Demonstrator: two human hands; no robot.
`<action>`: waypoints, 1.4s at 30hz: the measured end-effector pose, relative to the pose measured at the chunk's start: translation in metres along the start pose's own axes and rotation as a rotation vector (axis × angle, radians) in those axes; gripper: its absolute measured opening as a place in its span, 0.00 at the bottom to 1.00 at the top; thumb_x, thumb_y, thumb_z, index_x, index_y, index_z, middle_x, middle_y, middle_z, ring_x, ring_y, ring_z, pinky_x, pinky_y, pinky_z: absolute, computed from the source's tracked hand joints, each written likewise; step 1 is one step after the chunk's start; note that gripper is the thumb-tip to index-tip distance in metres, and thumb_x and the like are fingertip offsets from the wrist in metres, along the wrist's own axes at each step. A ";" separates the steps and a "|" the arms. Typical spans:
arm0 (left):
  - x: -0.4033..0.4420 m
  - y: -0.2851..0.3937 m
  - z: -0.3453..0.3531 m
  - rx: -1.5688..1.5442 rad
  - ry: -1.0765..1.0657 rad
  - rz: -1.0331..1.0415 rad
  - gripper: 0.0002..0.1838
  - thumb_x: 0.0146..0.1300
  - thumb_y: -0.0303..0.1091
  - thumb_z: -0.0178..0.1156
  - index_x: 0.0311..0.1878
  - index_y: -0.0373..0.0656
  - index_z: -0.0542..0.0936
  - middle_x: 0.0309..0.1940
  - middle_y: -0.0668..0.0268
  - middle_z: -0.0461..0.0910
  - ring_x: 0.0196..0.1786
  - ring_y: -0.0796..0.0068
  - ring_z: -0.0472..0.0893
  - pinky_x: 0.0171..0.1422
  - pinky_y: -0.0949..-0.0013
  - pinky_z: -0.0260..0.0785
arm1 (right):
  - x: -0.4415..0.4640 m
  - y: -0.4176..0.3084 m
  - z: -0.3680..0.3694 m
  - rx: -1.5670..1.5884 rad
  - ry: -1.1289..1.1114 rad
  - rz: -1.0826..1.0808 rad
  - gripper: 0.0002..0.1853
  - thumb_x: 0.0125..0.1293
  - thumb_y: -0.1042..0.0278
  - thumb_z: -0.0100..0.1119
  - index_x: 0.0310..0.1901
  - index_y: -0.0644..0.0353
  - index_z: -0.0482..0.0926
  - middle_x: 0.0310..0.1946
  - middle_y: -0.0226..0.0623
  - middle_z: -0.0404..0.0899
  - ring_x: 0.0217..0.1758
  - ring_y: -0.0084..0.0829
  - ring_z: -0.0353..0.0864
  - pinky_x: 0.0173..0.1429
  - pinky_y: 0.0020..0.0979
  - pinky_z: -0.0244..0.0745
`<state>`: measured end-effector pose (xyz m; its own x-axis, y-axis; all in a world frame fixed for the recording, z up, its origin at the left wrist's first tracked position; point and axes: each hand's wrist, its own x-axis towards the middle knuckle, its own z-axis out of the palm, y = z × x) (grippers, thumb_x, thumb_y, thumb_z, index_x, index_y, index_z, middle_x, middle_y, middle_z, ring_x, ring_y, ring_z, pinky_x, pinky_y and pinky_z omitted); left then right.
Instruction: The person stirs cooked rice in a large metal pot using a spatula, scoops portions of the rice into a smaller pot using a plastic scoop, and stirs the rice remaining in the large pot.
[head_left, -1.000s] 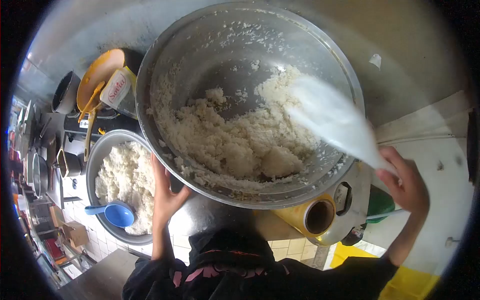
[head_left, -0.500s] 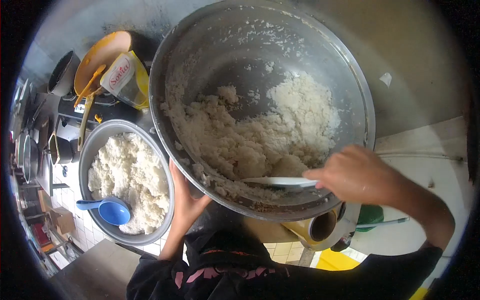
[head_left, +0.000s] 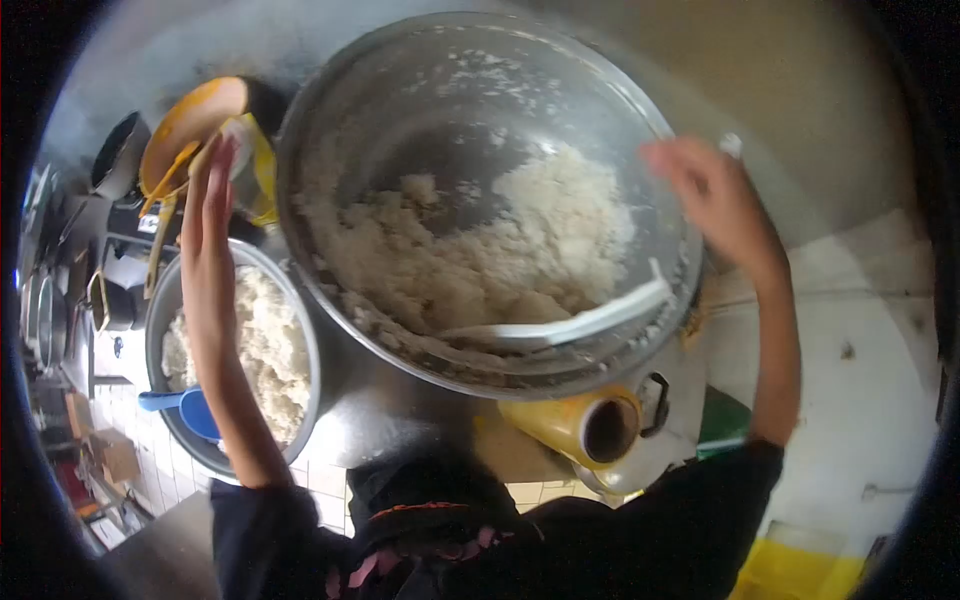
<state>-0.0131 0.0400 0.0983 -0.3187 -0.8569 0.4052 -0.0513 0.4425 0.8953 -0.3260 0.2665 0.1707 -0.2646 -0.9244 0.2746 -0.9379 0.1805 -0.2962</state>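
Observation:
A large metal basin (head_left: 430,150) stands before me with white cooked rice (head_left: 570,215) in it. On the rice lies a white paddle-like spatula (head_left: 585,322), loose, its handle toward the right wall. My right hand (head_left: 715,205), slightly blurred, is at the basin's right rim, fingers loosely bent and holding nothing; contact with the rim is unclear. To the left, my left hand (head_left: 208,235) is raised with its fingers stretched out, above a smaller metal basin (head_left: 316,375) of rice (head_left: 268,330). A blue ladle (head_left: 198,412) lies in that basin, partly behind my forearm.
An orange-stained pan (head_left: 200,105), a dark pot (head_left: 120,155) and a yellow-and-white bag (head_left: 262,175) are at the back left. A yellow roll (head_left: 550,428) lies below the large basin's front edge. A wall rises behind the basin.
My right hand has let go of the spatula and moved up to the right rim. My left hand has left the large basin's underside and risen leftward, fingers outstretched.

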 end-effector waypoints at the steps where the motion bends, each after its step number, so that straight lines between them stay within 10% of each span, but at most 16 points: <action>1: 0.013 0.000 0.010 0.081 0.006 0.023 0.28 0.68 0.49 0.41 0.63 0.39 0.63 0.60 0.58 0.66 0.65 0.71 0.62 0.67 0.70 0.51 | 0.000 0.034 -0.008 -0.105 0.152 0.126 0.14 0.66 0.64 0.47 0.40 0.68 0.76 0.31 0.47 0.78 0.36 0.38 0.78 0.42 0.33 0.71; 5: 0.054 -0.071 0.021 0.211 -0.182 0.133 0.25 0.70 0.46 0.39 0.63 0.39 0.63 0.62 0.59 0.64 0.67 0.68 0.59 0.68 0.69 0.47 | -0.046 0.165 0.004 -0.360 0.059 0.419 0.21 0.64 0.50 0.49 0.38 0.66 0.76 0.29 0.48 0.77 0.34 0.41 0.79 0.41 0.35 0.72; 8: 0.035 -0.058 0.039 0.212 -0.121 0.217 0.26 0.69 0.45 0.39 0.64 0.39 0.61 0.64 0.60 0.61 0.67 0.68 0.57 0.69 0.69 0.46 | -0.068 0.154 0.017 0.379 -0.064 0.621 0.23 0.64 0.47 0.49 0.36 0.64 0.76 0.25 0.41 0.76 0.31 0.31 0.77 0.40 0.34 0.72; 12: 0.016 -0.040 0.034 0.001 -0.134 0.047 0.26 0.68 0.45 0.41 0.65 0.41 0.61 0.65 0.61 0.59 0.67 0.68 0.58 0.69 0.68 0.47 | -0.078 0.145 0.024 0.130 -0.079 0.481 0.25 0.66 0.46 0.45 0.34 0.65 0.76 0.23 0.37 0.75 0.28 0.29 0.75 0.39 0.32 0.70; 21: -0.121 -0.024 0.036 -0.193 -0.055 -0.205 0.36 0.65 0.55 0.38 0.70 0.46 0.43 0.70 0.58 0.40 0.72 0.63 0.44 0.73 0.58 0.39 | -0.108 0.142 0.054 0.101 0.276 0.525 0.24 0.68 0.52 0.42 0.29 0.71 0.72 0.19 0.54 0.68 0.19 0.36 0.60 0.31 0.37 0.64; 28: -0.197 -0.100 0.054 0.040 -0.297 0.014 0.59 0.41 0.30 0.72 0.68 0.34 0.38 0.69 0.47 0.34 0.72 0.56 0.41 0.72 0.61 0.35 | -0.111 0.123 0.061 0.059 0.427 0.448 0.12 0.65 0.67 0.48 0.32 0.71 0.72 0.25 0.57 0.71 0.28 0.57 0.67 0.32 0.38 0.66; 42: -0.147 -0.098 0.047 0.333 -0.289 0.039 0.50 0.54 0.35 0.63 0.67 0.30 0.38 0.67 0.38 0.38 0.70 0.43 0.41 0.71 0.58 0.38 | -0.100 0.074 0.043 -0.072 0.336 0.467 0.05 0.57 0.77 0.50 0.28 0.71 0.72 0.25 0.56 0.73 0.32 0.55 0.73 0.32 0.40 0.67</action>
<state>-0.0056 0.1347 -0.0576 -0.5756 -0.7496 0.3269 -0.3208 0.5747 0.7529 -0.3593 0.3578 0.0825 -0.6995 -0.5861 0.4088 -0.7146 0.5766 -0.3961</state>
